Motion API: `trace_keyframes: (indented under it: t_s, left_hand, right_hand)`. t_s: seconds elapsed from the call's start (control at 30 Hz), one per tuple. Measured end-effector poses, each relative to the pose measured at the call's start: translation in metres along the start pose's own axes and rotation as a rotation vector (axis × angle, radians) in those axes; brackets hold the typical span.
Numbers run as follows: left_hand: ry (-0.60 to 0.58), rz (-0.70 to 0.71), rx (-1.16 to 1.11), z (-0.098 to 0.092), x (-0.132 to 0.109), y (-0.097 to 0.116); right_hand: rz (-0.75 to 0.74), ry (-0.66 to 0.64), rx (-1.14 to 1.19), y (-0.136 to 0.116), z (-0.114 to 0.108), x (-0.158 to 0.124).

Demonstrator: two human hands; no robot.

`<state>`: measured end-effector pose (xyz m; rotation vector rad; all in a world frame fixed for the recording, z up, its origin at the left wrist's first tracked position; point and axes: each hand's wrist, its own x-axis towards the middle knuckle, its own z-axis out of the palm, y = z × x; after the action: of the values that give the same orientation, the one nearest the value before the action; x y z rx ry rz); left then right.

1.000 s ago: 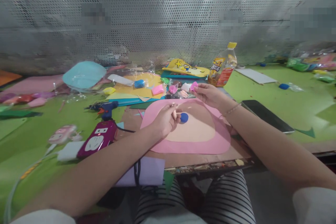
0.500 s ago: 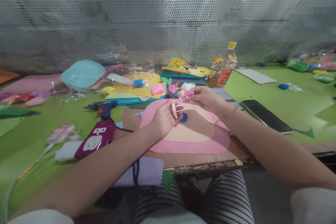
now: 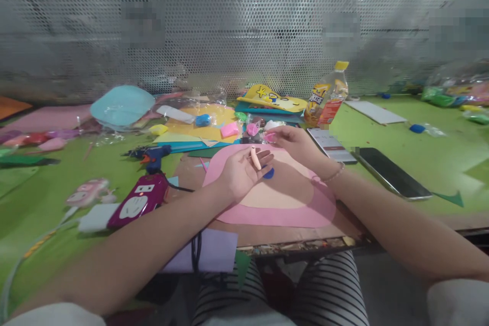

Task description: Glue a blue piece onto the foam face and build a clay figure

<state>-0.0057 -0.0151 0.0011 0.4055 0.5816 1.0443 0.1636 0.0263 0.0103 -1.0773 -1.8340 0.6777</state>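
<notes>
My left hand is palm up above the craft sheet, its fingers loosely spread. A small peach roll, apparently modelling clay, rests across those fingers. Beyond it, my right hand has its fingertips on a small pink piece that looks like clay, at the sheet's far edge; the fingers partly hide it. Under both hands lies a pink sheet with a peach rounded shape on it. A dark blue disc sits on the peach shape, partly behind my left fingertips.
Packets of coloured clay, such as a pink one, lie behind the sheet. At left are a blue glue gun and a purple power bank-like box. A drink bottle stands behind; a black phone lies at right.
My left fingers have opened out, with the peach roll still on them. My right hand has moved slightly left and down with the pink piece. The view has shifted a little.
</notes>
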Motion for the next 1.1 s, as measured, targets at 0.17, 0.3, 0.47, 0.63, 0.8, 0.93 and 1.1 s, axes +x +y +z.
trace_keyframes:
  t_s: [0.17,0.3,0.47,0.63,0.8,0.93,1.1]
  left_hand:
    - [-0.076,-0.011,-0.053,-0.002,0.0,0.001]
    - [-0.1,0.01,-0.081,-0.005,0.001,0.0]
    - [-0.127,-0.013,-0.088,-0.005,0.001,0.0]
    - [-0.06,-0.041,-0.1,0.0,-0.002,0.001]
    - [-0.086,-0.035,-0.106,0.001,-0.002,0.001]
    - [-0.136,-0.013,-0.111,0.002,-0.001,0.002]
    - [-0.093,0.016,-0.104,0.002,0.0,0.002]
  right_hand:
    - [-0.504,-0.028,-0.427,-0.012,0.004,-0.013]
    - [-0.625,-0.074,-0.541,-0.014,0.01,-0.015]
    - [-0.673,-0.097,-0.617,-0.012,0.014,-0.015]
    - [-0.733,-0.164,-0.754,-0.018,0.012,-0.019]
    - [-0.681,-0.206,-0.811,-0.022,0.015,-0.021]
    - [-0.665,-0.253,-0.782,-0.019,0.021,-0.022]
    - [-0.701,-0.269,-0.789,-0.017,0.026,-0.023]
